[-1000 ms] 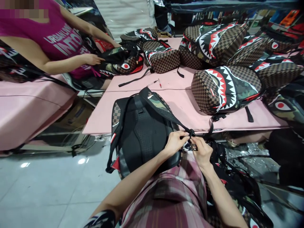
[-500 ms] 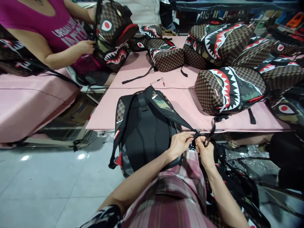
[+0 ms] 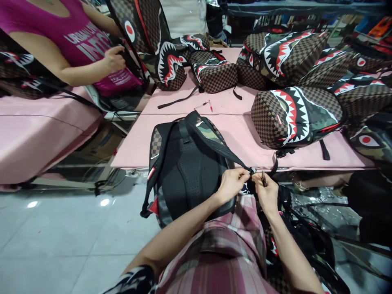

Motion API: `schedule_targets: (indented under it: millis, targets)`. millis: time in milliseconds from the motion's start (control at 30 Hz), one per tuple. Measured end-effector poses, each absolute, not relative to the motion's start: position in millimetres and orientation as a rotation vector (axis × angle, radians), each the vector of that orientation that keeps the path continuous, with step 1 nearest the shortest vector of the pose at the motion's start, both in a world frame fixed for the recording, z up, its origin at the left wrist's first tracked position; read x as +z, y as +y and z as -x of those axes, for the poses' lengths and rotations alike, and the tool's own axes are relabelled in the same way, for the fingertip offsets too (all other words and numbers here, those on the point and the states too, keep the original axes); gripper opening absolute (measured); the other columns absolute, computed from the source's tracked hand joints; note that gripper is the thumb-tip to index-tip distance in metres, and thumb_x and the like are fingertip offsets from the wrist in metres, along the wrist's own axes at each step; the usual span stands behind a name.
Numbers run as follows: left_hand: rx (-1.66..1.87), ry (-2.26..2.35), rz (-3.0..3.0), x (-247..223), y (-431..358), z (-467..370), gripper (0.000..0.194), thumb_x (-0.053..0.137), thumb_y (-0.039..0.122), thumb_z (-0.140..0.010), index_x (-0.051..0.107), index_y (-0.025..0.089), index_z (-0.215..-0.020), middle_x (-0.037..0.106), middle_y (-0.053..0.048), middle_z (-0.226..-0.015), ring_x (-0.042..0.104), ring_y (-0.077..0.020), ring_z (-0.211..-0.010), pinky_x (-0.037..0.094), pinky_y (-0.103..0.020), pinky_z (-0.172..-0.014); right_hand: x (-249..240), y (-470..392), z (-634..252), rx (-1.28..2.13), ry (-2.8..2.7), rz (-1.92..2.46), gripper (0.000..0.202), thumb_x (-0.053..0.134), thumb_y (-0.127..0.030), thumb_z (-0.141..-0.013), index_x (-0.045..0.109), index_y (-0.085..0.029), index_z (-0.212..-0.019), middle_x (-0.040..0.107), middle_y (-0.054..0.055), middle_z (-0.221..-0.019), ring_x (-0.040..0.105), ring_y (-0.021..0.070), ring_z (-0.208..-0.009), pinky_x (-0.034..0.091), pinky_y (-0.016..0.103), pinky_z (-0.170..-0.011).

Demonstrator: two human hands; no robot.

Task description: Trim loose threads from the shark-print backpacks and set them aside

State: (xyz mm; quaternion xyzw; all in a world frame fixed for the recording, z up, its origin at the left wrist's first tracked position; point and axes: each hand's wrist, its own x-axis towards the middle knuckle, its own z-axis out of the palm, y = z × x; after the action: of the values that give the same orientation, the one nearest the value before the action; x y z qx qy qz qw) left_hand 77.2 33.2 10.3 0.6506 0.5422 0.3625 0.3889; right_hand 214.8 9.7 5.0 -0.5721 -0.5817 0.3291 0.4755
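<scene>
Pale tiled floor [image 3: 61, 232], pink-topped tables [image 3: 131, 149]

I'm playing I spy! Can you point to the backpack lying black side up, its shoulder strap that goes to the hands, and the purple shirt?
Backpack [image 3: 188, 163]: head view, on its black back panel.
Shoulder strap [image 3: 223, 148]: head view, on its black stretch.
Purple shirt [image 3: 88, 47]: head view, on the lettered front.

Looked like a backpack workshop. Had many matching shark-mouth backpacks [image 3: 297, 116] piled on a long pink table [image 3: 137, 141], plus one more black-backed backpack [image 3: 194, 167] at its edge. Had a co-worker [image 3: 76, 41] in a purple shirt, busy with another backpack [image 3: 147, 28], by a second pink table [image 3: 39, 139]. Had crowded shelves [image 3: 306, 9] behind, crinkly clear plastic [image 3: 324, 209] down low and a shiny tiled floor [image 3: 61, 232].
</scene>
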Motion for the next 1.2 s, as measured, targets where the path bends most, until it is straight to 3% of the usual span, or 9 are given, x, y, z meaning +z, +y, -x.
schedule_targets:
  millis: [133,333,467,667,900,1033,1200]
  targets:
    - [0.926,1.224,-1.016,17,49,-70,0.010,0.060,0.018,-0.069,0.060,0.013,-0.061,0.061,-0.001,-0.059,0.055,-0.0098,-0.054,0.041,-0.019,-0.052,-3,-1,-212,0.711,-1.477,1.432,0.019,0.060,-0.034,-0.075,0.064,-0.019,-0.086,0.065,0.003,-0.083,0.057,0.0156,-0.072,0.043,0.027,-0.068]
    - [1.074,1.139,-0.633,18,47,-69,0.010,0.064,0.016,-0.066,0.055,0.011,-0.061,0.057,0.000,-0.057,0.052,-0.0073,-0.052,0.044,-0.019,-0.053,-20,-3,-216,0.873,-1.379,1.537,0.025,0.058,-0.040,-0.075,0.066,-0.016,-0.074,0.065,0.002,-0.069,0.058,0.0162,-0.064,0.043,0.026,-0.060]
    - [1.171,1.148,-0.570,19,40,-76,0.008,0.063,0.015,-0.064,0.055,0.012,-0.064,0.056,0.000,-0.060,0.053,-0.0088,-0.056,0.046,-0.021,-0.054,-21,3,-226,0.883,-1.337,1.635,0.028,0.059,-0.042,-0.074,0.067,-0.016,-0.078,0.068,0.004,-0.073,0.060,0.0183,-0.067,0.044,0.027,-0.062]
    - [1.241,1.080,-0.445,21,40,-79,0.011,0.061,0.015,-0.062,0.050,0.013,-0.061,0.055,0.000,-0.060,0.054,-0.0092,-0.056,0.047,-0.024,-0.059,17,-15,-223,0.163,-1.705,1.622,0.041,0.058,-0.040,-0.079,0.056,-0.016,-0.111,0.066,0.008,-0.097,0.061,0.0190,-0.084,0.044,0.028,-0.073]
    - [1.278,1.062,-0.470,11,29,-85,0.006,0.056,0.014,-0.062,0.050,0.014,-0.063,0.052,0.002,-0.061,0.050,-0.0073,-0.053,0.043,-0.019,-0.054,51,-20,-204,-0.436,-2.116,1.482,0.012,0.055,-0.025,-0.084,0.060,-0.016,-0.090,0.066,0.003,-0.076,0.055,0.0138,-0.067,0.034,0.026,-0.064]
    - [1.284,1.116,-0.575,8,25,-87,0.004,0.055,0.017,-0.067,0.055,0.014,-0.065,0.056,0.000,-0.066,0.053,-0.0090,-0.061,0.044,-0.019,-0.056,54,-18,-200,-0.651,-2.228,1.577,0.013,0.053,-0.026,-0.085,0.061,-0.017,-0.080,0.063,0.002,-0.066,0.049,0.0143,-0.061,0.028,0.029,-0.059]
    - [1.270,1.153,-0.646,3,26,-87,0.005,0.054,0.019,-0.069,0.058,0.015,-0.069,0.057,0.000,-0.067,0.054,-0.0095,-0.063,0.045,-0.019,-0.057,58,-20,-197,-0.686,-2.319,1.620,0.017,0.049,-0.026,-0.087,0.063,-0.016,-0.084,0.064,0.004,-0.072,0.048,0.0154,-0.064,0.027,0.030,-0.060]
